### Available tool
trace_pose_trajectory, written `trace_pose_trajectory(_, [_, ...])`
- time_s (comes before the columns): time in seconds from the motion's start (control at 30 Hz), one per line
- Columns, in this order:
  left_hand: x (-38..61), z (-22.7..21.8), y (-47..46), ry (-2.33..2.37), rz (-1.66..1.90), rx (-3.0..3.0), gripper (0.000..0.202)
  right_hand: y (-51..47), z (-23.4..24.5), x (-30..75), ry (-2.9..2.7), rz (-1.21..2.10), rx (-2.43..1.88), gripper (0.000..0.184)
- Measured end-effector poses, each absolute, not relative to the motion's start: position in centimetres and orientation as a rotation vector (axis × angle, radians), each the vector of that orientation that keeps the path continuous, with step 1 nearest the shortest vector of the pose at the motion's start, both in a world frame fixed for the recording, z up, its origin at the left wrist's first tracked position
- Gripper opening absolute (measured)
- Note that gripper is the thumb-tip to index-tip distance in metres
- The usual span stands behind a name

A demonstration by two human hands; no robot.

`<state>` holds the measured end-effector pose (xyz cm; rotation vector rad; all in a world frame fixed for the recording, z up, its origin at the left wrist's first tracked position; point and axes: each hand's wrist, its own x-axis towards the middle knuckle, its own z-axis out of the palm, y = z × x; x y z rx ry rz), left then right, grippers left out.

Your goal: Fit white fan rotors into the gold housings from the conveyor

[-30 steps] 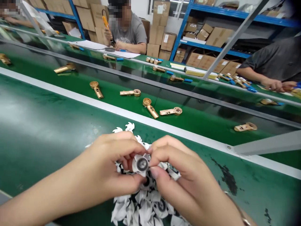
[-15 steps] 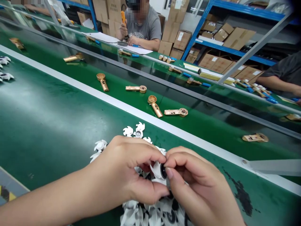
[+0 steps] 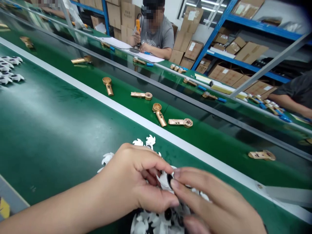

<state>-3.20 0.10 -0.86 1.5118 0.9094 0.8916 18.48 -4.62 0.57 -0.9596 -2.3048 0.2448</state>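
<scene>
My left hand [image 3: 143, 178] is closed around a white fan impeller [image 3: 164, 180], thumb below and index finger above. A black round hub [image 3: 170, 179] on the impeller faces right. My right hand [image 3: 207, 195] has two stretched fingertips against this black hub. Its thumb, smeared by motion, hangs lower and apart from the impeller. Beneath both hands lies a pile of white impellers [image 3: 158, 222], some showing black round centres; the hands hide part of it. A few loose impellers [image 3: 150, 140] lie just beyond my left hand.
Gold handheld fan housings [image 3: 159, 114] lie spaced along the green conveyor belt [image 3: 122, 109], behind a white strip [image 3: 117, 113]. More impellers [image 3: 9, 68] sit far left. A metal bracket [image 3: 287, 195] juts in from the right. Across the line, a person [image 3: 158, 35] holds an orange tool [image 3: 138, 25].
My right thumb has come away from the hub and dropped lower, while the right fingers have straightened. My left hand keeps its hold on the impeller. The view has shifted slightly.
</scene>
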Motion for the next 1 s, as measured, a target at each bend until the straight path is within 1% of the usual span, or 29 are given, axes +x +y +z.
trace_pose_trajectory(0.03, [-3.6, -0.7, 0.5, 0.923, 0.912, 1.459, 0.032, -2.4, 0.8, 18.1, -2.288, 0.290, -0.975, 0.024])
trace_pose_trajectory(0.1, [-4.6, -0.4, 1.2, 0.918, 0.958, 1.279, 0.032, 3.8, 1.1, 16.4, -2.204, 0.319, -1.132, 0.026])
trace_pose_trajectory(0.13, [-5.2, -0.3, 1.5, 0.881, 0.984, 1.175, 0.031, 7.5, 1.1, 15.2, -2.182, 0.256, -1.358, 0.023])
trace_pose_trajectory(0.17, [-5.8, -0.2, 1.8, 0.822, 1.010, 1.085, 0.032, 11.4, 0.9, 13.7, -2.190, 0.245, -1.463, 0.021])
trace_pose_trajectory(0.23, [-7.0, -0.2, 2.4, 0.688, 1.060, 0.967, 0.033, 18.7, 0.2, 10.4, -2.231, 0.275, -1.565, 0.034])
trace_pose_trajectory(0.27, [-7.4, -0.3, 2.6, 0.640, 1.082, 0.934, 0.033, 21.8, -0.3, 8.8, -2.251, 0.296, -1.609, 0.035])
trace_pose_trajectory(0.33, [-8.0, -0.3, 3.1, 0.576, 1.132, 0.896, 0.034, 26.0, -1.1, 6.0, -2.292, 0.340, -1.652, 0.035])
trace_pose_trajectory(0.43, [-8.2, 0.1, 3.4, 0.551, 1.214, 0.864, 0.035, 28.1, -1.5, 4.2, -2.331, 0.366, -1.643, 0.031])
trace_pose_trajectory(0.5, [-8.0, 0.5, 3.3, 0.588, 1.244, 0.867, 0.037, 27.2, -0.7, 4.9, -2.311, 0.337, -1.609, 0.032])
trace_pose_trajectory(0.53, [-7.8, 0.7, 3.2, 0.607, 1.239, 0.881, 0.039, 26.1, 0.0, 6.0, -2.284, 0.313, -1.585, 0.036])
trace_pose_trajectory(0.57, [-7.7, 0.8, 3.0, 0.613, 1.218, 0.899, 0.043, 24.7, 0.9, 7.4, -2.250, 0.287, -1.559, 0.045])
trace_pose_trajectory(0.63, [-7.6, 0.8, 2.6, 0.589, 1.146, 0.929, 0.053, 20.8, 2.7, 10.9, -2.170, 0.248, -1.508, 0.067])
trace_pose_trajectory(0.67, [-7.5, 0.7, 2.4, 0.569, 1.108, 0.936, 0.056, 18.2, 3.5, 12.8, -2.129, 0.255, -1.490, 0.072])
trace_pose_trajectory(0.73, [-7.2, 0.4, 2.0, 0.570, 1.044, 0.939, 0.057, 12.5, 4.5, 16.4, -2.024, 0.362, -1.468, 0.066])
trace_pose_trajectory(0.8, [-6.9, -0.1, 1.7, 0.622, 0.982, 0.968, 0.052, 6.7, 4.7, 18.8, -1.823, 0.679, -1.448, 0.055])
trace_pose_trajectory(0.87, [-6.4, -0.3, 1.6, 0.665, 0.936, 1.012, 0.048, 1.7, 4.3, 19.7, -1.659, 0.916, -1.441, 0.051])
trace_pose_trajectory(0.93, [-5.7, -0.4, 1.4, 0.682, 0.963, 1.076, 0.046, -1.9, 3.5, 19.5, -1.546, 1.020, -1.425, 0.053])
trace_pose_trajectory(1.0, [-5.1, -0.2, 1.2, 0.680, 1.040, 1.183, 0.045, -3.9, 2.7, 18.6, -1.466, 1.049, -1.369, 0.058])
